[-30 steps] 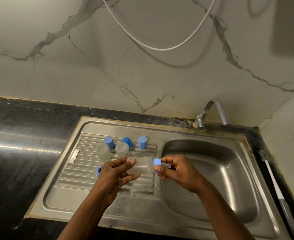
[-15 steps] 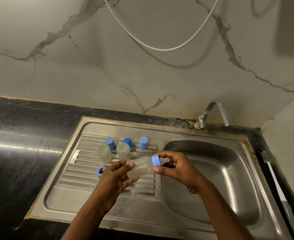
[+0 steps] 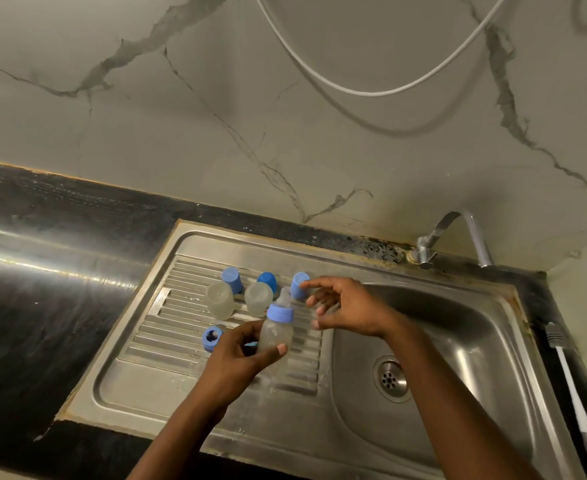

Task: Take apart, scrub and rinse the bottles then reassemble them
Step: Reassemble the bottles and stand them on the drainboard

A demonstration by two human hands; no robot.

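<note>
Ribbed steel drainboard (image 3: 167, 344) sunk in a black table (image 3: 43, 306). At its 12 o'clock, three blue caps (image 3: 232, 279) in a row; just nearer, two cloudy bottle bodies (image 3: 220, 301); toward 9 o'clock, a blue ring (image 3: 211, 338). At 3 o'clock, basin (image 3: 475, 341), then a brush (image 3: 569, 382) on the table.

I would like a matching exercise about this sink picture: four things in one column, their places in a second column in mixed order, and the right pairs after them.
Things
1. bottle with blue collar
2. blue ring
3. brush
4. tap

Places
A. on the dark counter, right of the basin
B. held in the left hand
C. at the wall, behind the basin
D. lying on the ribbed drainboard

Pairs: 1-B, 2-D, 3-A, 4-C
</note>
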